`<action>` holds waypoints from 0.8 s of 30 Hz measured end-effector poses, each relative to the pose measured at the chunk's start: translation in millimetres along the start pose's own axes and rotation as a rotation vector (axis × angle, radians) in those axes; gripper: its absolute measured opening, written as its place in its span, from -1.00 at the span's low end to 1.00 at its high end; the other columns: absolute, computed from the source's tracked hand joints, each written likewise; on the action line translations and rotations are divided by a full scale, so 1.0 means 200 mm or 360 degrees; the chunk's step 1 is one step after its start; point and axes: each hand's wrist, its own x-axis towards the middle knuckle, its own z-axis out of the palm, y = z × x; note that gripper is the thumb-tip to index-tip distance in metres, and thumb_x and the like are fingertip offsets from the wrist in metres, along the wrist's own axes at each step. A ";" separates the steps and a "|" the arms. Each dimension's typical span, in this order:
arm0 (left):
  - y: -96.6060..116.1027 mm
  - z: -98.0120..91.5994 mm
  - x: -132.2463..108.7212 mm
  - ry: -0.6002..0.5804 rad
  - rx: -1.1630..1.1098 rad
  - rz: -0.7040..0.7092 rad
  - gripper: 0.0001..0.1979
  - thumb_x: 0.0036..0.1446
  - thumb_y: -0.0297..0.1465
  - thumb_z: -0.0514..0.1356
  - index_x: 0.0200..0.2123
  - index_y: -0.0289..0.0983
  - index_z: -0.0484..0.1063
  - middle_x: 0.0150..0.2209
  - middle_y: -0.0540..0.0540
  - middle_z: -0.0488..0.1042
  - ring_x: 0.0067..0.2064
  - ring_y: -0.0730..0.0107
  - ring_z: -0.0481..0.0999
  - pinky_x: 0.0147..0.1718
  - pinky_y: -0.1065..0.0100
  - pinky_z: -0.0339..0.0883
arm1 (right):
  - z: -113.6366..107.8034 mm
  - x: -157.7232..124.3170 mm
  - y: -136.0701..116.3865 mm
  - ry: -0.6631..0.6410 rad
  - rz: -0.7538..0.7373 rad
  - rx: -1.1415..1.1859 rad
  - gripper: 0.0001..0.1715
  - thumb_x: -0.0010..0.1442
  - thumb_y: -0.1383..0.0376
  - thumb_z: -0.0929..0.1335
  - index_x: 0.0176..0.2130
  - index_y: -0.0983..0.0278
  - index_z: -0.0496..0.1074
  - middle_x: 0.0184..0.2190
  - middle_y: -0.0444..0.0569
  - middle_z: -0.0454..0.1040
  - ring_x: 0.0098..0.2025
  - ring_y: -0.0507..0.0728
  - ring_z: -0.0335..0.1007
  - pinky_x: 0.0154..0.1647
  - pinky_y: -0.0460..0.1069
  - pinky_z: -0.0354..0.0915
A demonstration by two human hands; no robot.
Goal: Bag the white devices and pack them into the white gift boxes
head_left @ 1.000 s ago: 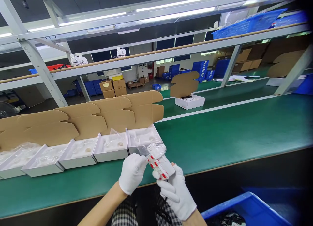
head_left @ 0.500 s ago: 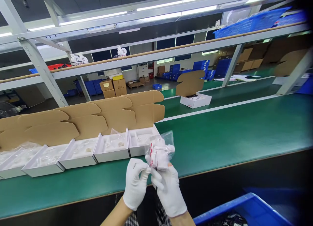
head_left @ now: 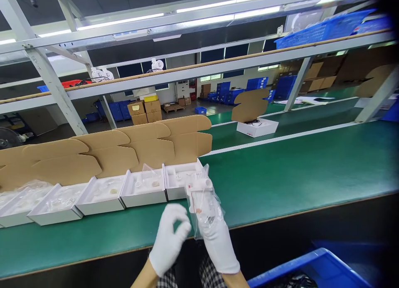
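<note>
In the head view, my gloved right hand (head_left: 218,242) grips a clear plastic bag with a white plastic device (head_left: 202,196) in it; the exact kind of device I cannot make out. Small red and copper-coloured spots show through the film. Most of my right fingers are hidden behind the bag. My gloved left hand (head_left: 171,236) is just left of the bag, apart from it, fingers bent with a gap between thumb and forefinger and nothing visible in them. Just beyond the bag, a white box (head_left: 175,193) with its brown cardboard lid raised stands on the green belt.
More open white boxes (head_left: 144,199) line the green belt (head_left: 280,176) to the left, some with clear bags inside. Another open box (head_left: 257,129) stands farther back. A blue bin (head_left: 299,261) is at lower right. Overhead, a shelf rail (head_left: 187,73) crosses the view.
The bagged device has turned in my right hand, and the bag's film now hangs down over the fingers. My left hand has come away from the bag, down and left.
</note>
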 end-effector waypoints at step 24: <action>0.11 0.11 0.15 0.0100 -0.1576 -0.0509 -0.56 0.12 -0.17 0.34 0.03 -0.21 0.49 0.11 -0.16 0.48 0.16 0.18 0.42 0.19 0.21 0.26 | -0.33 0.09 -0.26 -0.0473 -0.0199 -0.0376 -0.27 0.10 0.12 0.43 0.22 0.23 0.31 0.04 0.21 0.53 -0.08 0.29 0.57 -0.11 0.16 0.53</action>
